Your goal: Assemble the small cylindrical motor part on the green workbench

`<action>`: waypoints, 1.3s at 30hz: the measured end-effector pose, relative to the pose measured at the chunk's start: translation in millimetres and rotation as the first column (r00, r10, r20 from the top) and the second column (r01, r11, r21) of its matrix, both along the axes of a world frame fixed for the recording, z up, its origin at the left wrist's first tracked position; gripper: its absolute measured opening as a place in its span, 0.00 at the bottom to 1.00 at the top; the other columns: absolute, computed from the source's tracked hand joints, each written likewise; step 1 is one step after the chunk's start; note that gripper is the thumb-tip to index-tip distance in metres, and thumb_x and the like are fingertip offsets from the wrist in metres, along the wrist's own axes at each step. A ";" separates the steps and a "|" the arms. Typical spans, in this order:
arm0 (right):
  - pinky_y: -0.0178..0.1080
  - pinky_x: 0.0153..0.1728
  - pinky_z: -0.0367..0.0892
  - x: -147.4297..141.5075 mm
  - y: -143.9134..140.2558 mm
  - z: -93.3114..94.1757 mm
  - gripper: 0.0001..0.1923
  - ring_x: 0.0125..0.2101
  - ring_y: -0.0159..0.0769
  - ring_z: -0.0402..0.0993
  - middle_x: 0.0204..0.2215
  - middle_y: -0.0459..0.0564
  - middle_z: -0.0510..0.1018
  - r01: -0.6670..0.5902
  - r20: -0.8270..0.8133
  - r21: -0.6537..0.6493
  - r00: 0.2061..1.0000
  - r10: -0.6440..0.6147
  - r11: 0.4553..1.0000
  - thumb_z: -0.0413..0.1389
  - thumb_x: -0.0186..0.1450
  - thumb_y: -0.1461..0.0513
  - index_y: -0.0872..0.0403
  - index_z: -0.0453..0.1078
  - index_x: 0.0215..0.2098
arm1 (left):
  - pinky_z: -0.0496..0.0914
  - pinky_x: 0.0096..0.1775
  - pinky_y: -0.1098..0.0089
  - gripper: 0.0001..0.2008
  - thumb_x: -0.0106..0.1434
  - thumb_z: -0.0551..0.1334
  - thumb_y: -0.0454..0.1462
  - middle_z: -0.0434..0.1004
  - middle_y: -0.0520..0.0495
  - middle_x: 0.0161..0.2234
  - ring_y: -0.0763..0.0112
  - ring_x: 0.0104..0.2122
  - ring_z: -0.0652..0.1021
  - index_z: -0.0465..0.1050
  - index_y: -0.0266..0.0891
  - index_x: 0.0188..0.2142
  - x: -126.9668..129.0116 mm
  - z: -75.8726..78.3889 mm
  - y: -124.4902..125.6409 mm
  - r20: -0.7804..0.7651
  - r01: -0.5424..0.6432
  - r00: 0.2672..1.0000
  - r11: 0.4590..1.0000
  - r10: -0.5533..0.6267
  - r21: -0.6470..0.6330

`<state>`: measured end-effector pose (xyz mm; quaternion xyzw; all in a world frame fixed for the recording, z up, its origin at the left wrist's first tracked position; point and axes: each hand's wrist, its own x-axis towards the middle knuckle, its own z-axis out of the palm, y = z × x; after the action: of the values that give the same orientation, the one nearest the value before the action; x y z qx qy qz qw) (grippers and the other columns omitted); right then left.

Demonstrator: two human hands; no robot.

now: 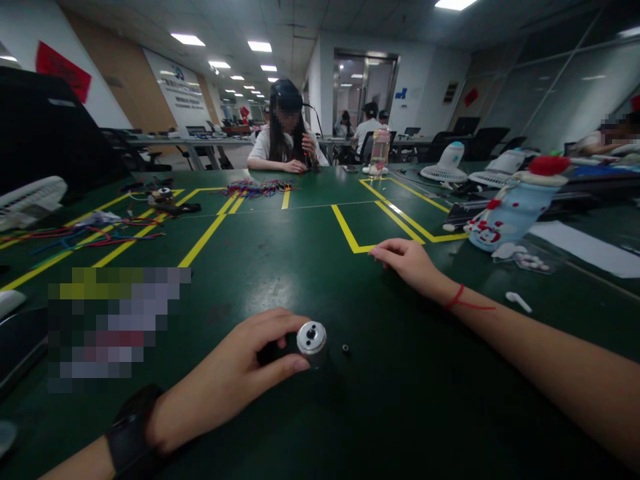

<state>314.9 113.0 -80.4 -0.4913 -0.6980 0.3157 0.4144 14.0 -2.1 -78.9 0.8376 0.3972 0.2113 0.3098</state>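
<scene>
My left hand (260,350) grips a short silver metal cylinder (311,337), which stands upright on the green table between thumb and fingers. Its top has a dark centre and smaller dark holes, like the end of a small motor. A tiny dark ring-shaped part (345,349) lies just to the right of the cylinder, apart from it. My right hand (404,260) is low over the table by a corner of yellow tape, its thumb and fingers drawn together. Whatever may be between those fingertips is hidden.
Loose wires (260,189) lie at the far middle, more coloured wires (115,230) at left. A blue bottle (517,210), a small bag of beads (530,260) and a white earbud (519,301) are at right. Across the table (280,267) sits another person (285,133).
</scene>
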 end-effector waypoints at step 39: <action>0.35 0.33 0.65 -49.4 -65.1 35.2 0.10 0.32 0.31 0.70 0.33 0.48 0.75 -0.482 0.095 0.090 0.875 0.474 0.872 0.60 0.62 0.57 0.56 0.76 0.36 | 0.70 0.44 0.66 0.14 0.67 0.61 0.41 0.75 0.50 0.47 0.62 0.45 0.74 0.68 0.51 0.53 7.0 -3.9 0.7 -0.014 -0.015 1.000 0.999 0.015 0.052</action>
<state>265.5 47.9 -45.3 -0.2905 -0.8282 0.3515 0.3256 21.0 -1.4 -82.8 0.8439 0.4002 0.2176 0.2836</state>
